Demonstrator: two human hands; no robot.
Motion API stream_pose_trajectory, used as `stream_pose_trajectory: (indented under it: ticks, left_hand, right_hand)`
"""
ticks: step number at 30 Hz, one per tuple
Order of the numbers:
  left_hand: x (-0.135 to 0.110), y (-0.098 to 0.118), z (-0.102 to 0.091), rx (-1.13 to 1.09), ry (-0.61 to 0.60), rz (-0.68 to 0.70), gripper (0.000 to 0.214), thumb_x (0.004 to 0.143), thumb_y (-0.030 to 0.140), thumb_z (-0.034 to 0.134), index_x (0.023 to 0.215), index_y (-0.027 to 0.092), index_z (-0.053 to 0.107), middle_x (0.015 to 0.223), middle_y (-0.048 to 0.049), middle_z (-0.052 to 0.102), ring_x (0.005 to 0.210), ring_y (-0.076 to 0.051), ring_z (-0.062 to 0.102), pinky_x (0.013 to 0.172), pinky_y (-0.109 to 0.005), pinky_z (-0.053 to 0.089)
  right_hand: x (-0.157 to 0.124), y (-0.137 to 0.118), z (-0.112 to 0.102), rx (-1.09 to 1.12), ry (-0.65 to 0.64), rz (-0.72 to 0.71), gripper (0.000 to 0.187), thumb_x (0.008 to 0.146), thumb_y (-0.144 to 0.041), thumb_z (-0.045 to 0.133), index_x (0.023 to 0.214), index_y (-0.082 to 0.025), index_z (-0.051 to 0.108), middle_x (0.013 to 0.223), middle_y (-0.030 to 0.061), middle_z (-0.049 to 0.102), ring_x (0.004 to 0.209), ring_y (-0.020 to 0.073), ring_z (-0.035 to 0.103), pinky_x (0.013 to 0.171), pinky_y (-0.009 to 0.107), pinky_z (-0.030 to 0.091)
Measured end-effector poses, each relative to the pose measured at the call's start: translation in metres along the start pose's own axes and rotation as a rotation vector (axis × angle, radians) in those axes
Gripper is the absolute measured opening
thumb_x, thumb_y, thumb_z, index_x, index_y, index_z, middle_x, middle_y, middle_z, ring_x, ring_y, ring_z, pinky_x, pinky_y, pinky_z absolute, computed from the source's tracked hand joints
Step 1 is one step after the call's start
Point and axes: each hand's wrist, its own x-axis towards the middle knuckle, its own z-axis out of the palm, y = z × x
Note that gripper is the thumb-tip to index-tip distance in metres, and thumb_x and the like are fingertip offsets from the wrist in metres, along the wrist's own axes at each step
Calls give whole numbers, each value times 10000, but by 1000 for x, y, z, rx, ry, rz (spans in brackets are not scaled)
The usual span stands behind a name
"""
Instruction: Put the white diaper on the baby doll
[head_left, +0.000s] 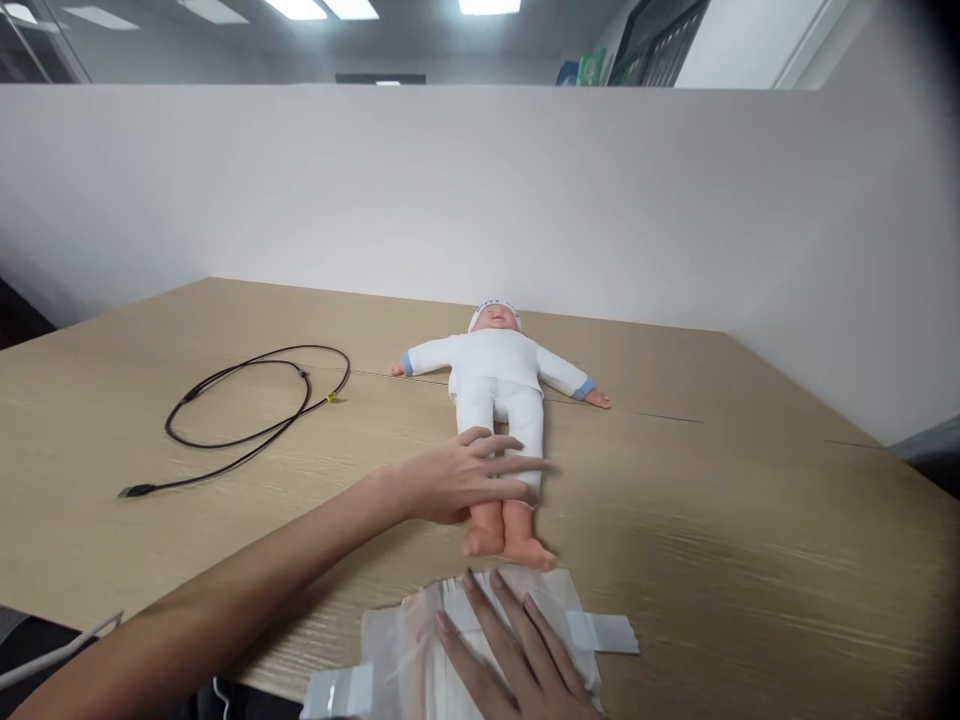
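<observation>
On the bench [750, 540]: doll [499, 355] flat on its back, diaper [412, 650] just by its feet

Midway across the bench, I find the doll with its head toward the white partition [375, 190], its feet pointing to the near side and its arms stretched out to both sides. It wears a white cap, a white top with blue cuffs and white trousers; its feet are bare.

Over its lower legs I have the left hand [472, 475], palm down, fingers apart and not clenched. From this view I cannot tell whether the fingers press on the trousers or only hover over them.

Nearer the front, the thin white diaper lies spread out, one pale tab [615, 633] reaching out to the right and another [337, 690] at the lower left. On top of it I see the right hand [521, 650], flat, fingers fanned, grasping nothing that shows; its wrist is out of frame.

Well to the left of the doll, a black cable [262, 437] lies in loose loops, its plug [137, 491] toward the near side. Past the top of the partition, I make out lit ceiling panels [491, 6].
</observation>
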Motion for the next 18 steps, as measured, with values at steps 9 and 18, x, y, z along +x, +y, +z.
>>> stream_pose_trajectory:
  ticks: [9, 18]
  left_hand:
    - [29, -13, -2, -64, 62, 109, 381, 1111, 266, 477, 1415, 338, 696, 1565, -21, 663, 1223, -281, 591, 967, -441, 425]
    - [42, -43, -67, -629, 200, 21, 353, 1050, 221, 563, 1362, 287, 713, 1426, -7, 766, 1226, -250, 665, 1190, -447, 407]
  right_hand:
    - [16, 16, -1, -32, -68, -86, 707, 1083, -617, 515, 1697, -276, 429, 1613, 36, 589, 1358, 303, 704, 1025, 414, 619]
    - [37, 38, -12, 332, -288, 152, 872, 1039, -647, 587, 1765, -315, 236, 1786, 53, 338, 1613, 381, 417, 1266, 613, 434]
